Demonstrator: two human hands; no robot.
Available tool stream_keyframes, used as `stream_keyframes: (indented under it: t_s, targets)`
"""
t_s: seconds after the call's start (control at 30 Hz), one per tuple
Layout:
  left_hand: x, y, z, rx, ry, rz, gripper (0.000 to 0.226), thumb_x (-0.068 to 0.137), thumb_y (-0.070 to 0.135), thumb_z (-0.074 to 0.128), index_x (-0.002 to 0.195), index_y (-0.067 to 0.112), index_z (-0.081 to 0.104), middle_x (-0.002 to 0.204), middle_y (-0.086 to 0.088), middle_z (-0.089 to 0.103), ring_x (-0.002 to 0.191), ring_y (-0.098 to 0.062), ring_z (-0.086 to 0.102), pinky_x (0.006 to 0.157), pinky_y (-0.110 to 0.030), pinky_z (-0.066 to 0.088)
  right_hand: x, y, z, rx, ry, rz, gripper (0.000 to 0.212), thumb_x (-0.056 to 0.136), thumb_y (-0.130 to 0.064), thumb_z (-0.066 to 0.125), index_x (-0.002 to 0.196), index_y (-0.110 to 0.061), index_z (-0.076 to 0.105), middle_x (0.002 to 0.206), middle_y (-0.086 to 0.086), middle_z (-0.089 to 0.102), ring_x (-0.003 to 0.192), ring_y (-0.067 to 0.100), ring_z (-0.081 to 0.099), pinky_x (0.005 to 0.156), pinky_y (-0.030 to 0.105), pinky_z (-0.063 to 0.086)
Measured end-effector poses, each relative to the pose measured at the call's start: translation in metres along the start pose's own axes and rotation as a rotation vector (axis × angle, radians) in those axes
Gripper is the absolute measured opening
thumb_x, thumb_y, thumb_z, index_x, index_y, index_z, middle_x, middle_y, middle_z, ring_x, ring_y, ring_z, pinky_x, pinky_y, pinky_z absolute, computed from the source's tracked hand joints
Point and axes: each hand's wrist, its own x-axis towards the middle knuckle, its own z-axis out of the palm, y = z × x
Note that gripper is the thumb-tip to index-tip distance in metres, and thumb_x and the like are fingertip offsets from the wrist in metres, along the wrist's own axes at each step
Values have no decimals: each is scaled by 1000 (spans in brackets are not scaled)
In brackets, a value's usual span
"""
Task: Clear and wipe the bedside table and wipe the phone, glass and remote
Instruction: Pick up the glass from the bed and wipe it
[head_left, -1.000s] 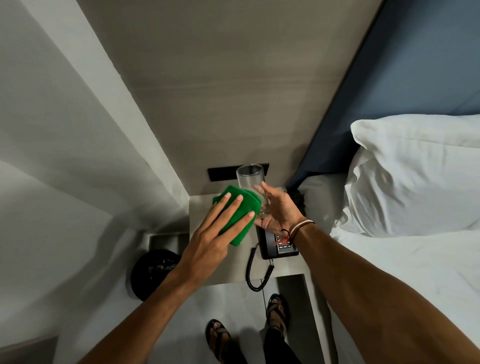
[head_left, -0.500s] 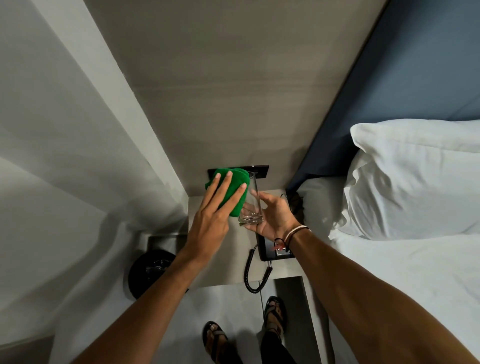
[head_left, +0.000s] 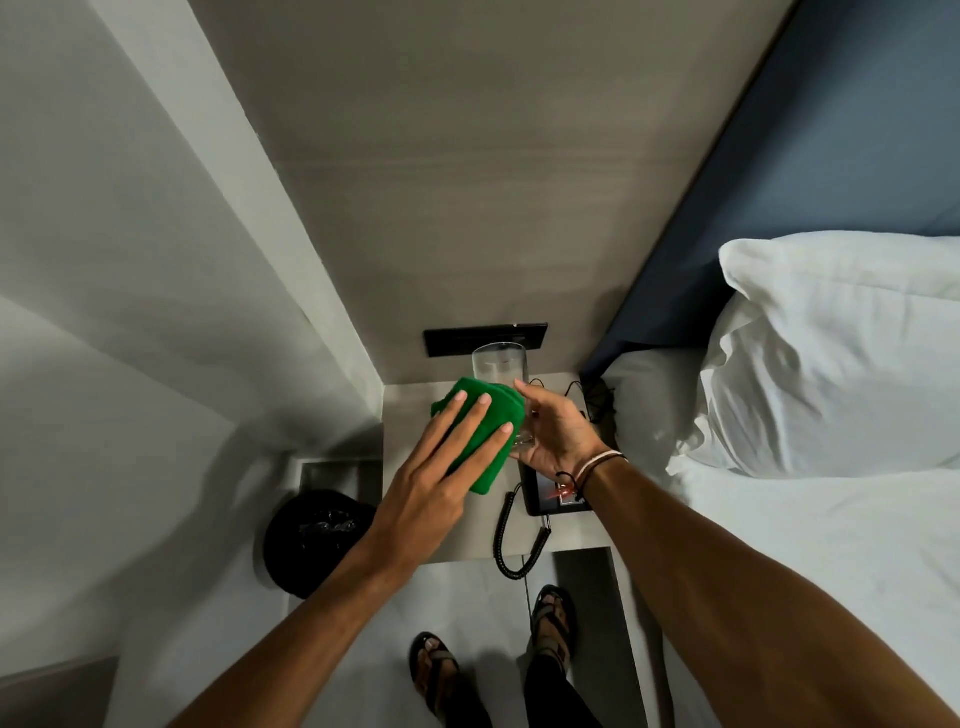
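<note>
- Pillow (head_left: 836, 358), white, is lying on the bed at the right of the frame.
- Bedside table (head_left: 415, 410) is sitting at centre, bearing a black phone (head_left: 553, 493) with coiled cord.
- Left hand (head_left: 441, 467) is pressing a green cloth (head_left: 485, 441), fingers flat, against the glass.
- Right hand (head_left: 558, 434) is gripping the clear glass (head_left: 500, 366), upright above the table, just above centre.
</note>
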Motion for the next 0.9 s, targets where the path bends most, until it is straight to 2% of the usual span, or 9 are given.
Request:
stream_keyframes:
  t_s: [0.1, 0.17, 0.27, 0.33, 0.47, 0.57, 0.7, 0.8, 0.9]
  targets:
    - [2, -4, -3, -6, 39, -30, 75, 74, -20, 58, 143, 8, 51, 153, -20, 42, 144, -40, 36, 104, -52, 50, 0, -1, 1, 48, -33, 10, 43, 82, -29, 66, 120, -10, 58, 105, 14, 62, 90, 28, 59, 88, 38, 47]
    - [9, -6, -5, -46, 101, -122, 75, 75, -23, 56, 143, 7, 51, 154, -20, 40, 144, -41, 36, 112, -53, 40, 1, -1, 2, 63, -55, 20, 43, 83, -27, 63, 123, -13, 55, 103, 15, 67, 91, 29, 59, 89, 40, 49]
    - [28, -11, -9, -85, 158, -239, 76, 75, -22, 46, 145, 7, 48, 156, -20, 37, 146, -40, 32, 114, -52, 30, 4, -2, 4, 109, -54, 22, 28, 79, -27, 66, 106, -21, 59, 99, 15, 72, 91, 29, 65, 84, 41, 54]
    - [41, -15, -9, -107, 154, -291, 80, 74, -26, 47, 147, 7, 47, 158, -19, 36, 148, -40, 30, 114, -51, 28, 5, -3, 6, 161, -52, 20, 25, 79, -31, 65, 101, -21, 62, 103, 17, 72, 92, 31, 68, 85, 42, 55]
    - [51, -18, -3, -126, 133, -294, 82, 76, -27, 53, 149, 10, 43, 160, -17, 32, 149, -38, 26, 114, -48, 30, 11, -5, 8, 165, -67, 17, 23, 85, -31, 59, 106, -22, 62, 113, 18, 68, 102, 34, 65, 92, 47, 50]
    - [42, -15, 7, -112, 143, -271, 88, 74, -27, 58, 151, 14, 39, 161, -15, 30, 150, -38, 26, 114, -49, 31, 15, -7, 8, 136, -62, 21, 22, 89, -33, 58, 109, -23, 62, 106, 14, 70, 99, 33, 66, 97, 50, 47]
    - [22, -11, 20, -96, 155, -229, 97, 70, -27, 66, 151, 16, 36, 161, -12, 28, 150, -38, 25, 119, -33, 27, 21, -8, 4, 56, -39, 2, 28, 87, -33, 65, 112, -19, 65, 102, 10, 68, 90, 26, 68, 82, 43, 59]
    - [8, -10, 24, -70, 120, -202, 91, 70, -22, 63, 150, 15, 41, 161, -13, 30, 150, -37, 26, 116, -46, 33, 26, -6, -1, -4, -11, -15, 44, 81, -36, 75, 117, -15, 59, 95, 6, 64, 77, 18, 66, 79, 37, 60]
    - [-2, -11, 21, -58, 64, -172, 77, 76, -13, 50, 148, 14, 45, 159, -14, 34, 149, -37, 29, 110, -49, 43, 30, -4, -4, -43, 22, -21, 40, 73, -39, 82, 101, -15, 67, 95, 8, 65, 80, 20, 67, 78, 37, 61]
